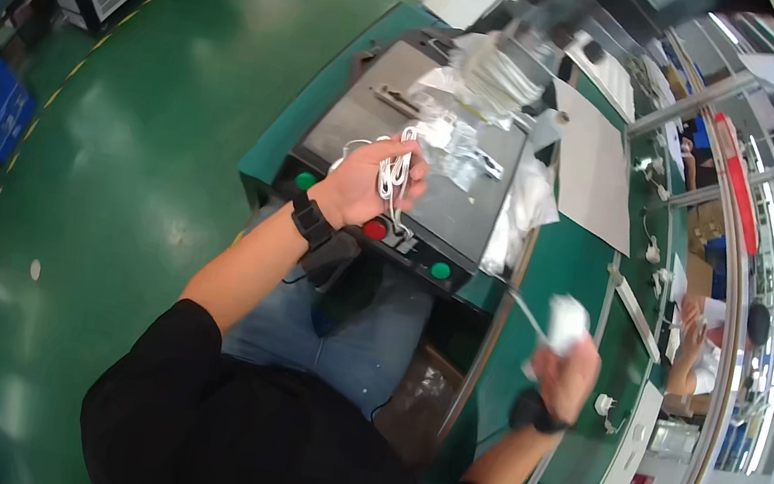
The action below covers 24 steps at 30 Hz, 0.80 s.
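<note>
White cable coil (395,177) sits bunched in the left hand (370,189), fingers curled tight around it, loops hanging lengthwise over the grey machine top (443,205). One strand runs down and rightward to the right hand (567,372), closed on a blurred white plug (566,323) above the green bench (570,271).

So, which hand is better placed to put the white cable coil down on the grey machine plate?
The left hand, probably. It holds the white cable coil directly over the grey machine plate. The right hand is off to the side, gripping a white plug.
</note>
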Motion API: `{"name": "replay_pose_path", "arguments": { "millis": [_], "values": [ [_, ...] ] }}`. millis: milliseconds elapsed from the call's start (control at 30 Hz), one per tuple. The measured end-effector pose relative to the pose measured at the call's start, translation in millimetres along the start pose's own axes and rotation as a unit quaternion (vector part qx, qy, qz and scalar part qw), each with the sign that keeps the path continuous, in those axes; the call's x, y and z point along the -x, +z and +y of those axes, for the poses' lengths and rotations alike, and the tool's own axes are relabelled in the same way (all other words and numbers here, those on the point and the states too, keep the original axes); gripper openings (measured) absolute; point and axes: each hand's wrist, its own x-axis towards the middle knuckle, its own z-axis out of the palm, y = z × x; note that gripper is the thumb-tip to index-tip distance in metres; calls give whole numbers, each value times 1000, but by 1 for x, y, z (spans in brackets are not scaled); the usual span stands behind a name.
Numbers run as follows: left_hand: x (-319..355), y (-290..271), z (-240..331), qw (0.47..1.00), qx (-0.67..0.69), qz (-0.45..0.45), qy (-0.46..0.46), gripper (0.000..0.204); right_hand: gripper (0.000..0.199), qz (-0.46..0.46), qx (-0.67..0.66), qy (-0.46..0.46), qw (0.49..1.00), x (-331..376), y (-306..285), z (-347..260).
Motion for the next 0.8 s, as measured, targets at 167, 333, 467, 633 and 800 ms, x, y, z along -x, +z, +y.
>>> {"name": "replay_pose_path", "arguments": {
  "millis": [167, 333, 467, 633, 800],
  "values": [
    [86, -3, 48, 975, 117, -138, 132, 31, 21, -6, -151, 172, 974, -156, 128, 76],
    [143, -15, 70, 927, 111, -227, 277, 32, 21, -7, 136, 32, 990, -252, 174, 110],
    [166, -61, 69, 956, 85, -142, 242, 30, 29, 6, 675, -170, 718, -263, 218, 108],
    [163, -100, 53, 958, -35, -7, 283, 31, 47, 9, 683, -47, 729, -245, 248, 91],
    [127, -110, 35, 954, -169, 101, 228, 26, 59, -7, 695, -5, 719, -252, 243, 88]
  ]
}}
